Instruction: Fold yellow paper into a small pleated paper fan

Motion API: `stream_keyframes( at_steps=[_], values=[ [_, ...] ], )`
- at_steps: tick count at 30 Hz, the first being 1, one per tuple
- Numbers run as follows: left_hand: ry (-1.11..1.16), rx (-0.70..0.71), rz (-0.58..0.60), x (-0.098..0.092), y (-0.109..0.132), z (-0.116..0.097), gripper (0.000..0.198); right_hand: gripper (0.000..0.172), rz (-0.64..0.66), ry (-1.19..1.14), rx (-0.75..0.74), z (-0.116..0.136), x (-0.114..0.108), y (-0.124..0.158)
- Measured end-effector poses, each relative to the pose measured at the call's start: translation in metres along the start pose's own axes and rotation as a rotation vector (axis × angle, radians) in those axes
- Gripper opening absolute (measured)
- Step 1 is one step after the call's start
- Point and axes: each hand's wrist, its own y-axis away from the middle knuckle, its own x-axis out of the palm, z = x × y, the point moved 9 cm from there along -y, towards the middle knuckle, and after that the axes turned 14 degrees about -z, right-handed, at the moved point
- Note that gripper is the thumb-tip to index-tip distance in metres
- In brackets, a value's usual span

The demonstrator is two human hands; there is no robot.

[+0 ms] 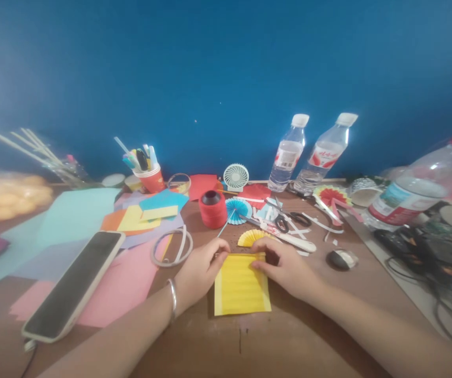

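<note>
A yellow sheet of paper (242, 286) with faint crosswise creases and a paler strip along each side lies in front of me. My left hand (204, 268), a silver bangle on its wrist, pinches the sheet's far left corner between thumb and fingers. At the far right edge my right hand (283, 262) grips the same paper, its thumb on top. Just beyond the fingers lies a yellow pleated paper fan (249, 238). A blue paper rosette (237, 211) on a thin stick rests behind that, beside a red spool of thread (213, 210).
Scissors (289, 220) and white paper scraps lie right of the rosette, with a computer mouse (342, 259) nearer. Coloured paper and a phone (76, 283) cover the left side, near a tape ring (171, 247). Water bottles (287, 157) and a pen cup (151, 178) stand behind.
</note>
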Motion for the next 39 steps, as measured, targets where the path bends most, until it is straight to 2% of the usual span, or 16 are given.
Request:
stream_keyframes(
  at_steps=[6, 12, 24, 33, 39],
  values=[
    [0.133, -0.036, -0.006, -0.002, -0.006, 0.004, 0.015, 0.013, -0.082, -0.124, 0.101, -0.012, -0.006, -0.009],
    [0.119, -0.125, -0.009, -0.001, -0.006, 0.018, 0.014, 0.022, -0.097, -0.066, 0.137, -0.018, -0.008, -0.011],
    [0.191, -0.212, -0.073, 0.001, -0.008, 0.035, 0.014, 0.017, -0.108, -0.078, 0.202, -0.027, -0.005, -0.013],
    [0.205, -0.216, -0.133, -0.001, -0.007, 0.036, 0.011, 0.013, -0.119, 0.026, 0.107, -0.019, -0.007, -0.013],
    [0.236, -0.214, -0.115, 0.0, -0.007, 0.037, 0.011, 0.009, -0.118, 0.065, 0.003, -0.008, -0.005, -0.012]
  ],
)
